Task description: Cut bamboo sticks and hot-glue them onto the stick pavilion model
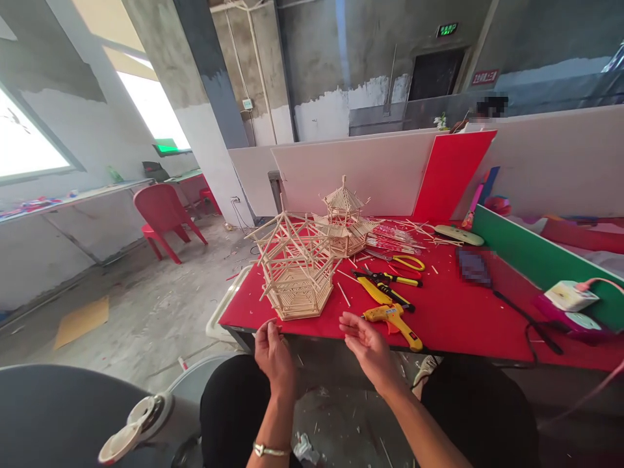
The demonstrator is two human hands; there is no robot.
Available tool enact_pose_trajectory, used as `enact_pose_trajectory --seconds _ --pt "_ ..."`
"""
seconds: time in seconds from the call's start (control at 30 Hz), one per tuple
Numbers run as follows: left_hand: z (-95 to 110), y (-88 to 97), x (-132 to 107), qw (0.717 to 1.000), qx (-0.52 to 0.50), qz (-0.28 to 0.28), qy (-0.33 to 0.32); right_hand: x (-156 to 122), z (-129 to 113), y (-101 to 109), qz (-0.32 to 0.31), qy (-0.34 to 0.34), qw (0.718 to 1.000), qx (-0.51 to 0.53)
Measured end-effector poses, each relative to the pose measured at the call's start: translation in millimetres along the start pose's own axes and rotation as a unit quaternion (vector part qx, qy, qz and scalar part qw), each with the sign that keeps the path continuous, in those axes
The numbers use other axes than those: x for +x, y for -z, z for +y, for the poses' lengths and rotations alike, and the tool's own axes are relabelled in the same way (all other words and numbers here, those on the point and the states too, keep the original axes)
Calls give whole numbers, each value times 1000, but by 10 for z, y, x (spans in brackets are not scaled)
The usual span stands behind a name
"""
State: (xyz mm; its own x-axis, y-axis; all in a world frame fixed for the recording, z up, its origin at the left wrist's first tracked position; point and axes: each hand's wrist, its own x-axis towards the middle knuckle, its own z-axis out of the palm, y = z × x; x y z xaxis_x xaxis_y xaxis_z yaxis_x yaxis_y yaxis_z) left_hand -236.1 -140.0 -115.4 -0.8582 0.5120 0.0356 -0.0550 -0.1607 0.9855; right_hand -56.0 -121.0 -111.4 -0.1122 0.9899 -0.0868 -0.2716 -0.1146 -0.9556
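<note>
My left hand point(275, 356) is in front of the table's near edge, thumb and fingers pinched together. Whatever may be between them is too small to make out. Just beyond it stands an open-framed pavilion model point(298, 286) built of thin wooden sticks, with a hexagonal floor. My right hand point(366, 348) hovers at the same edge with its fingers stretched out and nothing in them. A yellow hot glue gun point(396, 320) lies right beside it. Behind the glue gun are yellow-and-black pliers point(385, 286) and yellow-handled scissors point(407, 261).
A second, roofed stick pavilion point(344, 218) stands farther back on the red table point(439, 325). Packs of sticks point(397, 239) lie beside it. At the right are a dark phone-like device point(472, 266), a white plug adapter point(569, 296) and a green board point(541, 263). A red chair point(166, 211) stands left.
</note>
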Motion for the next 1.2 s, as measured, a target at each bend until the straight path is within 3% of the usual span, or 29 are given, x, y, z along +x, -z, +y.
enact_pose_trajectory --seconds 0.07,0.13,0.33,0.57,0.7,0.83,0.97,1.03,1.1,1.2 --pt "36 -48 -122 1000 -16 -8 -4 -4 -66 143 14 2 1000 -2" --pt "62 -123 -254 998 -29 -58 15 11 -97 232 26 1 1000 1" --pt "110 -358 -530 979 -81 -159 102 2 -132 250 16 -23 1000 -8" --pt "129 -461 -578 965 -26 -246 88 25 -200 262 -25 -6 999 -48" --pt "71 -518 -560 958 -3 -271 99 137 -287 271 -34 34 986 -159" --pt "-4 -551 -513 956 1 -273 109 300 -463 226 -31 88 927 -363" --pt "-34 -540 -444 955 0 -270 118 596 -643 123 -31 80 802 -591" --pt "-31 -530 -413 957 3 -267 117 816 -674 61 -38 54 754 -653" --pt "-28 -521 -390 956 3 -266 119 1050 -653 -6 -42 34 739 -671" --pt "-37 -505 -370 953 0 -274 129 1338 -561 -113 -40 9 740 -672"
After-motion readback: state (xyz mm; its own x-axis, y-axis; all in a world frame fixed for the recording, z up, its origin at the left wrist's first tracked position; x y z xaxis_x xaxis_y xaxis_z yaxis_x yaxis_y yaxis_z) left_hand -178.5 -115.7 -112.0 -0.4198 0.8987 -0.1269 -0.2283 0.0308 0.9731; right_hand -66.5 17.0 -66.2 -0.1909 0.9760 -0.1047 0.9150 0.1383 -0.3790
